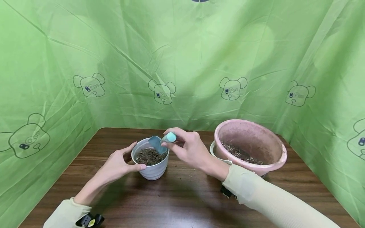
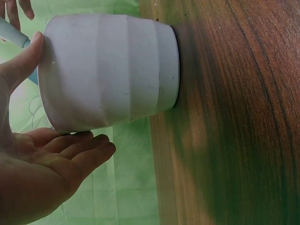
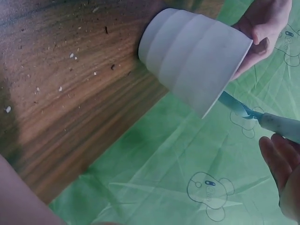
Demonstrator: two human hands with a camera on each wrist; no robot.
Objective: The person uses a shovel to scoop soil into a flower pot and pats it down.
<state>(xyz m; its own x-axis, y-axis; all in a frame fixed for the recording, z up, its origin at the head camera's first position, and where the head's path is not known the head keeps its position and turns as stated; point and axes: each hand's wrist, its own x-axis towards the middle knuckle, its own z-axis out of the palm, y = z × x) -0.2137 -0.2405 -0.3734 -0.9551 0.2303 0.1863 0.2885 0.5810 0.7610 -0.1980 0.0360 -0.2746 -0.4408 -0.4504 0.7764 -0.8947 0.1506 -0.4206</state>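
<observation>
A white ribbed flower pot [image 1: 154, 172] with dark soil [image 1: 150, 156] in it stands upright on the table. My left hand [image 1: 118, 163] holds the pot at its left side, thumb at the near rim and fingers along the wall. In the left wrist view those fingers [image 2: 86, 152] lie fairly straight against the pot. My right hand [image 1: 188, 148] grips the pale handle of a small blue trowel [image 1: 156, 144] from above. The trowel tilts, its blade dipping inside the pot's rim at the soil, the tip hidden.
To the right stands a large pink tub [image 1: 251, 141], tilted, with loose soil [image 1: 240, 155] at its bottom. A pale rim [image 1: 213, 148] shows beside it, partly behind my right wrist. Crumbs of soil and white specks [image 3: 60, 89] lie on the wooden table [image 1: 182, 196]. Green cloth [image 1: 194, 63] surrounds it.
</observation>
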